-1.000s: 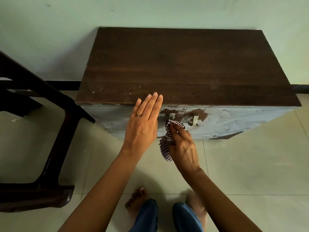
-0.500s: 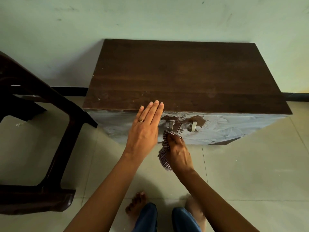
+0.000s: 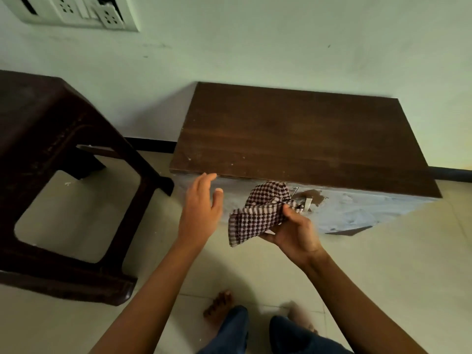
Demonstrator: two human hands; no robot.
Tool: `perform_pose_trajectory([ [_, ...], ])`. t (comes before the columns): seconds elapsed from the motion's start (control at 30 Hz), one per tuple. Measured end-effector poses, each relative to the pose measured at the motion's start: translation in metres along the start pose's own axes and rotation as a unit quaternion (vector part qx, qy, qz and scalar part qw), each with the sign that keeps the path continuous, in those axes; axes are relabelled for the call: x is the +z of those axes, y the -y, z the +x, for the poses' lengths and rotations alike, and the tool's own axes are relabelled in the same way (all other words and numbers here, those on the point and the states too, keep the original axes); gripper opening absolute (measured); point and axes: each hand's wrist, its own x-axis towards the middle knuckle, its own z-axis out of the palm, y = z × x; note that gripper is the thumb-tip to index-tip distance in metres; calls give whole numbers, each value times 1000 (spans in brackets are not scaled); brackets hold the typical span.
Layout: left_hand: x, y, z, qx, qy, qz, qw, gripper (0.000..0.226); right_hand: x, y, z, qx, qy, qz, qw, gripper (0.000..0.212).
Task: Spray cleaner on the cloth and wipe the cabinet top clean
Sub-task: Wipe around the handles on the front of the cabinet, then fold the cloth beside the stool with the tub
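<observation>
A low cabinet stands against the wall, its dark brown wooden top [image 3: 301,139] bare apart from small pale specks near the front edge. Its pale painted front [image 3: 357,208] carries metal handles. My right hand [image 3: 296,231] is palm up in front of the cabinet, shut on a crumpled brown-and-white checked cloth [image 3: 258,213]. My left hand [image 3: 201,205] hovers open just left of the cloth, fingers spread, below the cabinet's front left corner and apart from it. No spray bottle is in view.
A dark brown plastic stool [image 3: 58,175] stands on the tiled floor to the left of the cabinet. A switch and socket plate [image 3: 76,11] is on the wall above it. My bare feet and blue trouser legs [image 3: 235,328] are at the bottom.
My left hand has come off the cabinet's front edge and drawn back. My right hand has turned palm up and lifted the cloth. The view has swung left and up.
</observation>
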Motion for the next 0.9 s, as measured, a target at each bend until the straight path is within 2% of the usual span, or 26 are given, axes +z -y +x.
perform_pose_trajectory([
  [0.03,-11,1,-3,-66,7,-34,997,36,12,3,-2,11,26,14,1000,77],
  [0.1,-32,3,-7,-201,51,-112,972,36,40,8,-4,26,67,31,997,66],
  [0.13,-41,6,-10,-261,86,-167,947,38,55,11,-5,29,77,34,996,62],
  [0.2,-59,8,-17,-352,149,-311,870,46,87,14,-6,32,80,43,995,60],
  [0.23,-68,10,-21,-374,167,-376,831,49,103,14,-8,31,84,47,995,57],
  [0.27,-79,12,-24,-375,178,-419,808,51,119,12,-9,35,92,44,994,54],
  [0.4,-122,13,-32,-338,157,-521,768,41,171,1,-12,106,80,-38,990,39],
  [0.47,-145,16,-36,-311,139,-543,767,41,196,-4,-13,137,69,-81,985,33],
  [0.57,-176,20,-44,-285,124,-521,795,39,230,-9,-14,179,53,-136,973,32],
  [0.7,-221,26,-52,-282,51,-501,817,36,277,-12,-17,226,59,-220,947,31],
  [0.83,-272,26,-60,-245,-8,-500,830,34,334,-14,-24,209,110,-321,917,24],
  [0.9,-301,25,-63,-225,-48,-496,837,36,368,-16,-28,173,145,-384,895,30],
])
